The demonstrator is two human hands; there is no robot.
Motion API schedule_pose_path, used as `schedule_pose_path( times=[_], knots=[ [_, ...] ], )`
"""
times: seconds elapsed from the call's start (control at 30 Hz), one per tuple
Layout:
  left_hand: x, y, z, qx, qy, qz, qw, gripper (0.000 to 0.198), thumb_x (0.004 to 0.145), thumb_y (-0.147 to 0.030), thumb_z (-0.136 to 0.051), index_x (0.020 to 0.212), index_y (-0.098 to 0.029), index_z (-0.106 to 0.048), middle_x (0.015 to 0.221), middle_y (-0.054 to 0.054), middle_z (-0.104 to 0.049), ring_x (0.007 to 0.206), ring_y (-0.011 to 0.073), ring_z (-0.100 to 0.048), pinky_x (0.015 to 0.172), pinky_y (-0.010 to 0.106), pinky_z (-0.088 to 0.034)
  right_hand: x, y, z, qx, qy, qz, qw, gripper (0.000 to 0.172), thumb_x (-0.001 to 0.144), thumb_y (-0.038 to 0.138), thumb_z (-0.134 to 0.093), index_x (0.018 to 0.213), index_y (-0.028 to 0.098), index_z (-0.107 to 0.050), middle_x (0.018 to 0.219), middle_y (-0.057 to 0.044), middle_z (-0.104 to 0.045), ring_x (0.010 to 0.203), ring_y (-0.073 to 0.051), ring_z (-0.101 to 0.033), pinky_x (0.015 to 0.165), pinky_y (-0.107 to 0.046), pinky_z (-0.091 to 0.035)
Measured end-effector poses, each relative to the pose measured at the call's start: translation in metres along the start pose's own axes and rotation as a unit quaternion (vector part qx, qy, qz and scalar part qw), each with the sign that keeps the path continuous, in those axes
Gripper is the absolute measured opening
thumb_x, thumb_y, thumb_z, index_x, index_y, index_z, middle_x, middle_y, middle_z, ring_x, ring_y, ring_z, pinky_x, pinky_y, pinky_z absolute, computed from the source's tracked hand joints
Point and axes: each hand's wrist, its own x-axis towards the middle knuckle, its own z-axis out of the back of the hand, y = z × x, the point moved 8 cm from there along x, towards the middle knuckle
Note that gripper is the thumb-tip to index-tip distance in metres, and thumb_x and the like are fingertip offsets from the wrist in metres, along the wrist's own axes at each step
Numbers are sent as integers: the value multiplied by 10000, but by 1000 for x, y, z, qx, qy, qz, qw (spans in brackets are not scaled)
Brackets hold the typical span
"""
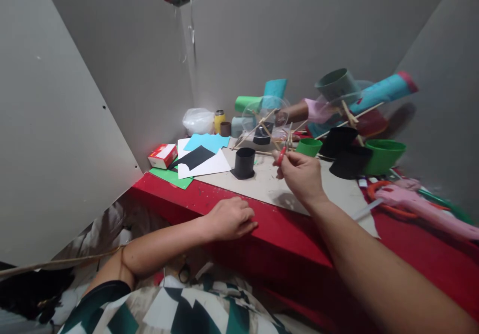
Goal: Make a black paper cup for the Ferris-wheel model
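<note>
My right hand [301, 174] is closed around a small red-handled tool [281, 155], held up against the thin wooden sticks [269, 134] of a craft model made of sticks and cups. My left hand [230, 219] rests on the red table edge [187, 199] with its fingers curled and nothing visible in it. A black paper cylinder [244, 163] stands on the beige cardboard sheet [269, 184] just left of my right hand. Green cups [309, 147] and black cups [348, 162] hang on the model behind.
Sheets of blue, black, white and green paper [200, 157] lie at the left with a red and white box [162, 155]. A pink glue gun [415, 201] lies at the right. Grey panels wall in the table. A plastic bag [197, 121] and small jars stand at the back.
</note>
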Motion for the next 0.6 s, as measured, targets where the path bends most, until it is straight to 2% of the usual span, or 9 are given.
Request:
schedule_pose_path(
  times=[0.1,0.2,0.3,0.4,0.5,0.6],
  knots=[
    [7,0,-6,16,18,-34,999,364,938,-384,-500,656,-178,-600,635,49,-628,617,154,-583,551,265,-366,1,2,-2,18,1,9,1000,456,773,550,-681,506,208,-538,376,58,-449,356,-96,-397,384,-242,-312],
    [32,-2,-13,31,33,-76,996,381,930,-373,-505,623,-174,-610,575,48,-628,533,137,-567,501,253,-339,3,3,-3,35,3,22,999,480,808,557,-668,528,194,-528,388,87,-427,354,-79,-389,385,-224,-322],
    [69,-8,-24,34,43,-118,992,351,922,-354,-504,656,-169,-642,617,65,-669,574,153,-608,522,250,-383,5,6,-1,48,-7,35,998,474,870,501,-650,554,181,-499,424,115,-389,367,-61,-373,398,-199,-313],
    [96,-17,-37,12,57,-160,985,231,874,-322,-569,723,-188,-679,718,49,-715,685,161,-658,596,246,-449,5,11,6,69,-27,40,996,461,874,487,-642,562,185,-487,449,111,-376,395,-65,-378,405,-203,-297],
    [105,-18,-41,-15,51,-158,986,150,846,-301,-601,799,-195,-697,780,44,-726,734,153,-671,648,237,-490,6,15,10,94,-46,38,994,444,878,494,-602,567,205,-471,454,98,-379,407,-78,-368,407,-224,-290],
    [101,-8,-37,-42,23,-115,992,143,850,-264,-580,840,-181,-696,783,55,-715,750,160,-674,686,249,-520,4,17,1,107,-34,36,993,434,884,491,-582,572,212,-466,464,88,-395,419,-87,-374,416,-237,-300]
  ],
)
